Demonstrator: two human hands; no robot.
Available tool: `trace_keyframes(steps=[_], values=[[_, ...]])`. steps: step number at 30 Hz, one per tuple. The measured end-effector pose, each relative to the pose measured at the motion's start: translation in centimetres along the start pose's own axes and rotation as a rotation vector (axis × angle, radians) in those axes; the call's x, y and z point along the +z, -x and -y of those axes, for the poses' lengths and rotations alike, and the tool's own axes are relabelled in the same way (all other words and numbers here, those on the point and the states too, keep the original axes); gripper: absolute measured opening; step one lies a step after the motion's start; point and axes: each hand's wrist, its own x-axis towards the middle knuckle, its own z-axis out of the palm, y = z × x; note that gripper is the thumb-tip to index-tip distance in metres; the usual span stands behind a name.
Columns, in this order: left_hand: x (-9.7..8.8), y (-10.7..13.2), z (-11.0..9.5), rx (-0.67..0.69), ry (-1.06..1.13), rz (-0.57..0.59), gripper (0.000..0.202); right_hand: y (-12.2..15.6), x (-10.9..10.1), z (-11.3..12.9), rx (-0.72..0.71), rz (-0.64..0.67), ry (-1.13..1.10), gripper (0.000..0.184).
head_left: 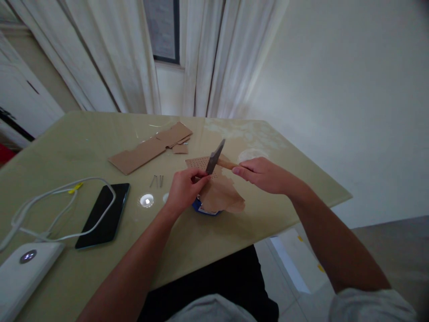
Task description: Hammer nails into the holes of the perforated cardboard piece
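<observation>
The right hand (pixel 258 174) grips a hammer (pixel 216 157), its head right by the left hand (pixel 182 190), pinched over perforated cardboard (pixel 221 194) atop a blue object (pixel 197 206); whatever it pinches is hidden. Short taps, fingertips kept low, seem safest. Nails (pixel 161 181), tablet (pixel 100 205) and cable (pixel 91 179) lie leftward, out of the way.

We are looking across a pale, glossy table (pixel 264 217) toward whitish curtains (pixel 110 53) that are hanging in long folds — a dark-framed window (pixel 163 29) is showing between them. On our right a plain wall (pixel 355 98) is rising; below, light floor tiles (pixel 284 293) are lying in dim light.
</observation>
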Motion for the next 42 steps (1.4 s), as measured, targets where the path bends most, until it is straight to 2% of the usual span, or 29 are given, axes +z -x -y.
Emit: trace_keyframes(steps=[2, 8, 15, 23, 27, 30, 37, 42], values=[[0.0, 0.0, 0.0, 0.003, 0.01, 0.006, 0.01, 0.1, 0.1, 0.0, -0.007, 0.006, 0.033, 0.062], [0.1, 0.1, 0.0, 0.003, 0.019, 0.006, 0.013, 0.5, -0.2, 0.0, -0.009, -0.094, -0.017, 0.068], [0.3, 0.1, 0.4, 0.016, -0.068, 0.024, 0.009, 0.4, 0.7, -0.3, -0.011, 0.016, 0.027, 0.056], [0.4, 0.1, 0.6, 0.008, -0.052, 0.031, 0.01, 0.7, 0.3, -0.5, -0.005, -0.079, -0.072, 0.064], [0.4, 0.1, 0.7, 0.011, -0.026, 0.044, 0.011, 0.8, 0.9, -1.0, -0.009, -0.023, -0.058, 0.059], [0.3, 0.1, 0.7, 0.029, -0.017, 0.069, 0.011, 0.9, 1.2, -1.2, -0.009, 0.007, -0.021, 0.057], [0.3, 0.2, 0.9, 0.118, -0.133, 0.042, 0.021, 1.2, 0.7, -0.9, 0.009, -0.051, -0.054, 0.064], [0.2, 0.2, 0.7, 0.182, -0.176, 0.074, 0.033, 0.8, 1.5, -1.1, -0.003, 0.017, -0.03, 0.058]])
